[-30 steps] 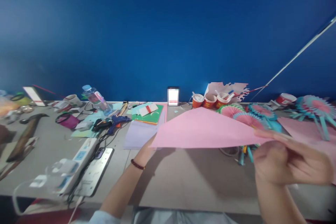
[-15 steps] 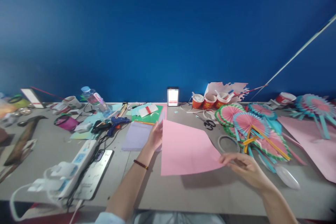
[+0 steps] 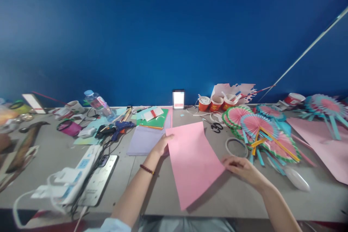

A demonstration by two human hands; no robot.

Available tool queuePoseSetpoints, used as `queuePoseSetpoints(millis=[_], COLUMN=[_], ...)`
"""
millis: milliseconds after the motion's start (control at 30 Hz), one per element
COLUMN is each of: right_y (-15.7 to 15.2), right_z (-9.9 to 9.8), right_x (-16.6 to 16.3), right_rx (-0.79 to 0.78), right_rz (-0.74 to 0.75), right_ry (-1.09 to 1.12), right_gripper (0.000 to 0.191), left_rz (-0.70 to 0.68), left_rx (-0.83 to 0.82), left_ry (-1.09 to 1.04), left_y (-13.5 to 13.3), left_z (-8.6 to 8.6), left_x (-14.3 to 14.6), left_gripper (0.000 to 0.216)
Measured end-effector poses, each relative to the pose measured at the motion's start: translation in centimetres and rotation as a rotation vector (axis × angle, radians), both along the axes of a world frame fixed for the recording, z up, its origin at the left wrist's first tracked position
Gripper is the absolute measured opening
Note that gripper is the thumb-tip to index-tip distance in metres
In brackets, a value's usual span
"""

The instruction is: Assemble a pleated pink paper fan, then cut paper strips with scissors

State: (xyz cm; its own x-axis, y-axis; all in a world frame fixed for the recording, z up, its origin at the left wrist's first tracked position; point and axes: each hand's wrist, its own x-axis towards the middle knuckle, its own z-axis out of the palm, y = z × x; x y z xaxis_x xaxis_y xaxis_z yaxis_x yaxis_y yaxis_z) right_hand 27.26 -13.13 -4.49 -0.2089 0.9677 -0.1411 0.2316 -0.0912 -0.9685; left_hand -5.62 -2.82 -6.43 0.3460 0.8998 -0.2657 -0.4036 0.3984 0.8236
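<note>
A pink sheet of paper (image 3: 194, 165) is stretched between my two hands, its near corner hanging low towards the table's front edge. My left hand (image 3: 162, 145) pinches the sheet's left edge, thumb on top. On the other side my right hand (image 3: 236, 165) grips the right corner between thumb and fingers. Under and behind my left hand lies a stack of lilac paper (image 3: 141, 143). A roll of tape (image 3: 236, 147) sits just beyond my right hand, and black-handled scissors (image 3: 216, 127) lie behind the sheet.
Pleated paper fans (image 3: 259, 127) and a white glue bottle (image 3: 297, 179) lie to the right. Red paper cups (image 3: 216, 104) stand at the back. On the left are a power strip (image 3: 81, 174), a phone (image 3: 99, 181), a glue gun (image 3: 121, 127), a bottle (image 3: 100, 105) and a hammer (image 3: 28, 141).
The pink sheet has been turned, so its near corner now points down towards the table's front edge. My right hand has shifted slightly left; both hands keep hold.
</note>
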Motion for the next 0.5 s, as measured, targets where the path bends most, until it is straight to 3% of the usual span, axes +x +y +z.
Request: queuePoseSetpoints(millis=[133,267,500], right_y=[2.0,5.2,10.6], right_z=[-0.3,-0.2,1.8], right_x=[-1.1,-2.3,-5.6], right_rx=[0.094,0.162,0.143], right_rz=[-0.152,-0.280,-0.396], right_ry=[-0.044,0.081,0.264], right_gripper=[0.033,0.029,0.039], left_rz=[-0.012,-0.093,-0.192], left_rx=[0.003,-0.070,0.015], left_ry=[-0.053,-0.075,-0.019], left_y=[0.2,0.1,-0.1], left_z=[-0.6,-0.3,0.2], left_x=[0.0,-0.3,-0.8], left_gripper=[0.035,0.030,0.022])
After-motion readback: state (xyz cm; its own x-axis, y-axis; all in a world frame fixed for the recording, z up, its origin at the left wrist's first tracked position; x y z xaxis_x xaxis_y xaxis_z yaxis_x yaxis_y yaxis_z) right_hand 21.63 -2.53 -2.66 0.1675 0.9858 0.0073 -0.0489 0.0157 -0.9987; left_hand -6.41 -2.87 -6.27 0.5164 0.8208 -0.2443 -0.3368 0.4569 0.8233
